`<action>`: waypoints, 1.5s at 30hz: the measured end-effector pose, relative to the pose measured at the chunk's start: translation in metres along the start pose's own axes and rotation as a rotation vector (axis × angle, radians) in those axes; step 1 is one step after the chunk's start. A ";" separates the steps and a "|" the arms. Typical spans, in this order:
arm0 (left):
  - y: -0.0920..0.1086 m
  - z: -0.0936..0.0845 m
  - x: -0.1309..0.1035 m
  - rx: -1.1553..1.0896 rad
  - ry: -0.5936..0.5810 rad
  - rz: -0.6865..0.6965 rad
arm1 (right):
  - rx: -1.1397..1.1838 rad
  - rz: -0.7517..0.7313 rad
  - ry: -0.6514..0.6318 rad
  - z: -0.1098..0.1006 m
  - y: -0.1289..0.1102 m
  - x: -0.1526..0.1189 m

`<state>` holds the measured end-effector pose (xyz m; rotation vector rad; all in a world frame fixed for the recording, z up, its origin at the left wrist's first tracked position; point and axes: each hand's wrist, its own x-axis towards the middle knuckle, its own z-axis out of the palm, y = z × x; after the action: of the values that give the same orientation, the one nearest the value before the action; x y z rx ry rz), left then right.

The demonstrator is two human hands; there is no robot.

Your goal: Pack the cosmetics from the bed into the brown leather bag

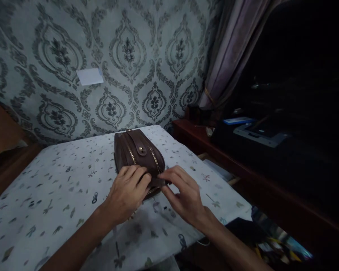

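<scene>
A dark brown leather-look bag (138, 150) lies on a table with a patterned white cloth. Two gold-toned zippers run along it, with a flap strap and round metal stud on top. Over its near left end, my left hand (130, 190) has its fingers curled and closed on the bag. My right hand (183, 190) is at the near right corner, thumb and fingertips pinched on a short dark strap (157, 183) at the bag's end. The fingers partly hide that end, so I cannot tell how the strap is attached.
The white tablecloth (73, 180) covers the table, which stands against a patterned wall. To the right is a reddish-brown wooden desk (192, 139) with a blue-edged item (238, 121) and a grey flat object (260, 135). A dark bag-like shape (240, 229) sits below the table's right edge.
</scene>
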<state>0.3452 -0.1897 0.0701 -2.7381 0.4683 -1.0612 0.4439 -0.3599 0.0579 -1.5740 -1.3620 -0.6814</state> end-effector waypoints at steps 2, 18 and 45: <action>-0.001 0.000 0.006 0.026 -0.013 -0.012 | 0.035 0.019 -0.014 0.000 0.004 0.019; -0.003 0.000 0.006 0.080 0.042 0.059 | 0.274 0.367 -0.132 0.002 0.027 0.032; -0.010 -0.005 -0.010 -0.317 0.277 -0.093 | -0.014 0.014 -0.116 -0.001 0.015 0.022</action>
<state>0.3372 -0.1767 0.0704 -2.9155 0.5993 -1.5214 0.4635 -0.3500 0.0733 -1.6547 -1.4319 -0.5994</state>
